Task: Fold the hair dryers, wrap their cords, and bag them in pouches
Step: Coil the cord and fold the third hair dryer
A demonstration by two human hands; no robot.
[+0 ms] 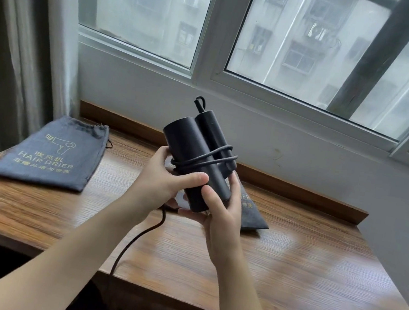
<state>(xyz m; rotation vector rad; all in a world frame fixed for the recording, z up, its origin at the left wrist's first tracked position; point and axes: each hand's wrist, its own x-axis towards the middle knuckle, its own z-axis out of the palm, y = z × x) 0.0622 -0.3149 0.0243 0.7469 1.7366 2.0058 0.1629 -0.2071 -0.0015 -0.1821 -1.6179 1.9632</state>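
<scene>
Head view, one frame. Both hands are raised above a wooden table [301, 265] set under a window [285, 38].

Left hand [164, 180]: closed around the lower part of a black hair dryer [186, 141], thumb laid across its front, fingers behind it and out of sight.

Right hand [221, 211]: gripping the bottom end of the same dryer, thumb on the front, fingers curled around the far side and underneath.

Hair dryer: folded, handle lying alongside the barrel, the whole thing tilted with its top leaning away to the left. It is held in the air between the two hands, clear of the table.

Cord [205, 157]: black, about two turns around barrel and handle just above the hands. A small loop stands up at the top of the handle. The loose remainder drops below the left hand and runs down over the near table edge.

Pouch [54, 154]: dark grey fabric, flat on the table well to the left of the left hand, drawstring end toward the wall. Gold print: dryer icon, "吹风机", "HAIR DRIER", and a smaller Chinese line too fine to read with certainty.

Second pouch [253, 214]: same fabric, just behind the right hand, mostly hidden; only "ER" and part of the line beneath it show.

Curtain [3, 53] at far left.
</scene>
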